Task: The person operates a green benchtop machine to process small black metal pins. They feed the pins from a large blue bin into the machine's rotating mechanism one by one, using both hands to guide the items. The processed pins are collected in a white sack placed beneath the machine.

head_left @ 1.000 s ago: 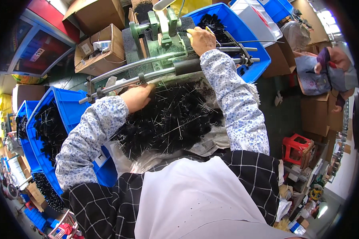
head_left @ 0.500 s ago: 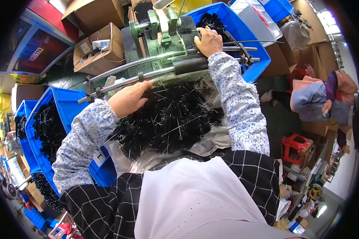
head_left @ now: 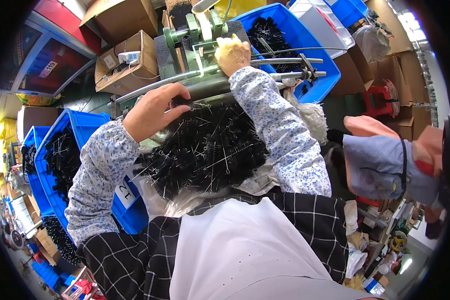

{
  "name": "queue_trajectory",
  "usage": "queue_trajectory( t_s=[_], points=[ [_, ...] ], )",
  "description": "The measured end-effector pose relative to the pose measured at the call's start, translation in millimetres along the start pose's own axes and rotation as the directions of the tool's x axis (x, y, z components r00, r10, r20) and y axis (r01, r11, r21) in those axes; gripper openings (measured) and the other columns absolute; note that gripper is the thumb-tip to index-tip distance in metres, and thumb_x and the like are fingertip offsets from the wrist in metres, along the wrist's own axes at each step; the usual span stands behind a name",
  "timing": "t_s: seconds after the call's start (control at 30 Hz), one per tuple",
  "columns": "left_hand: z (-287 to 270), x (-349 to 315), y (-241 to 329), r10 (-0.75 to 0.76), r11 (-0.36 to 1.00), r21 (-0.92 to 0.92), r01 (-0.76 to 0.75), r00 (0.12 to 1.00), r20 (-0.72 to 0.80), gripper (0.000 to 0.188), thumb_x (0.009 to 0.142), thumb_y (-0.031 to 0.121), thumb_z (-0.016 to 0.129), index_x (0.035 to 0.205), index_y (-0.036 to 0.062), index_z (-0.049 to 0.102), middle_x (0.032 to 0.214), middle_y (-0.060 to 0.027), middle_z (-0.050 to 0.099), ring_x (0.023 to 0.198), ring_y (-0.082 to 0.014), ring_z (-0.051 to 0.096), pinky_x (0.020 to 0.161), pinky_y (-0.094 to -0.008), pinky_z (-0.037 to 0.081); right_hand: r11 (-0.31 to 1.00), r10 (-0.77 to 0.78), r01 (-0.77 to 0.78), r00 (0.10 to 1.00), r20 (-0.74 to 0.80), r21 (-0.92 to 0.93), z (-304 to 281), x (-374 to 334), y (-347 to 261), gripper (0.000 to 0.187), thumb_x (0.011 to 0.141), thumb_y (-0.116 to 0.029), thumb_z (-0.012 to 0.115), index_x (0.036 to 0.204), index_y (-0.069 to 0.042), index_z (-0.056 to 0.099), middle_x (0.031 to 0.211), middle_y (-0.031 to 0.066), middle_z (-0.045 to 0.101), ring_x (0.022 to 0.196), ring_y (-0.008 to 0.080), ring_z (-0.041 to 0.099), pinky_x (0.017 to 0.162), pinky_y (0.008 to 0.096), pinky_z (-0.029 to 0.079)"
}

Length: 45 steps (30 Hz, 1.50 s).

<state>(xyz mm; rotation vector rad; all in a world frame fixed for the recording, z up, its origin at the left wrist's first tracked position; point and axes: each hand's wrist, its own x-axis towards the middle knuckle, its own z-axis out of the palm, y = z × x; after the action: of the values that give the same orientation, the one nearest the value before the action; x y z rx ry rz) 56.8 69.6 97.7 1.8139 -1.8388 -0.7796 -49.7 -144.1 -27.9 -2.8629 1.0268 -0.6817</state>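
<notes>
Since the earlier frame the left hand (head_left: 152, 112) has shifted up and inward, from the edge of the brush heap to its top rear, and the co-worker's sleeved arm (head_left: 385, 165) has come in from the right.

The left hand lies palm-down with fingers curled over the uppermost black twisted-wire brushes (head_left: 205, 150), apparently gripping one or two by the stems; the exact number cannot be told. The heap sits directly in front of the person on the desk, between both forearms, which keeps stock within reach of either hand.

The right hand (head_left: 232, 52) is closed around a pale part at the green machine (head_left: 195, 35), just above the metal rails (head_left: 265, 62). What it pinches is hidden by the fingers.

Blue bins (head_left: 305, 40) behind the machine and a blue bin (head_left: 80, 135) at left hold more brushes, likely sorted from the loose heap. Cardboard boxes (head_left: 130, 65) stand beyond.
</notes>
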Motion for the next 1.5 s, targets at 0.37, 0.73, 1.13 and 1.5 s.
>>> queue_trajectory(
  t_s=[0.37, 0.73, 1.13, 1.5],
  points=[
    [-4, 6, -7, 0.037, 0.995, -0.091, -0.048, 0.992, -0.119, 0.024, 0.084, 0.005, 0.057, 0.107, 0.0014, 0.054, 0.103, -0.0091, 0.059, 0.093, -0.0192, 0.057, 0.082, -0.0298, 0.045, 0.991, 0.129, -0.122, 0.968, 0.215, -0.045, -14, 20, 102, 0.023, 0.084, -0.027, 0.051, 0.101, -0.02, 0.066, 0.099, 0.0082, 0.065, 0.09, 0.0282, 0.062, 0.08, 0.0416, 0.048],
    [28, 43, 2, 0.075, 0.987, -0.123, -0.103, 0.973, -0.22, 0.023, 0.082, 0.006, 0.06, 0.105, 0.0028, 0.054, 0.093, -0.0096, 0.062, 0.088, -0.0183, 0.061, 0.079, -0.0308, 0.048, 0.984, -0.17, 0.167, 0.985, 0.04, 0.07, -93, -12, 85, 0.034, 0.089, -0.03, 0.052, 0.115, -0.008, 0.053, 0.106, 0.016, 0.058, 0.085, 0.0269, 0.063, 0.076, 0.0365, 0.051],
    [12, -36, -24, -0.226, 0.973, 0.109, 0.202, 0.926, 0.302, 0.048, 0.077, 0.021, 0.067, 0.115, 0.0027, 0.044, 0.103, -0.0198, 0.056, 0.091, -0.0301, 0.059, 0.079, -0.0367, 0.048, 0.999, 0.006, -0.006, 1.0, 0.0, -0.047, -27, -12, 58, 0.02, 0.084, -0.02, 0.056, 0.102, -0.015, 0.065, 0.079, 0.0066, 0.063, 0.075, 0.0237, 0.062, 0.068, 0.0369, 0.049],
    [33, -51, -32, -0.276, 0.958, 0.032, 0.285, 0.889, 0.365, 0.036, 0.074, 0.01, 0.062, 0.106, 0.0042, 0.046, 0.081, -0.0139, 0.054, 0.075, -0.0277, 0.056, 0.069, -0.0353, 0.045, 0.998, -0.059, 0.058, 0.997, 0.054, 0.006, -10, 1, 60, 0.02, 0.084, -0.023, 0.056, 0.101, -0.018, 0.066, 0.08, 0.007, 0.064, 0.076, 0.0245, 0.062, 0.075, 0.0386, 0.047]
  ],
)
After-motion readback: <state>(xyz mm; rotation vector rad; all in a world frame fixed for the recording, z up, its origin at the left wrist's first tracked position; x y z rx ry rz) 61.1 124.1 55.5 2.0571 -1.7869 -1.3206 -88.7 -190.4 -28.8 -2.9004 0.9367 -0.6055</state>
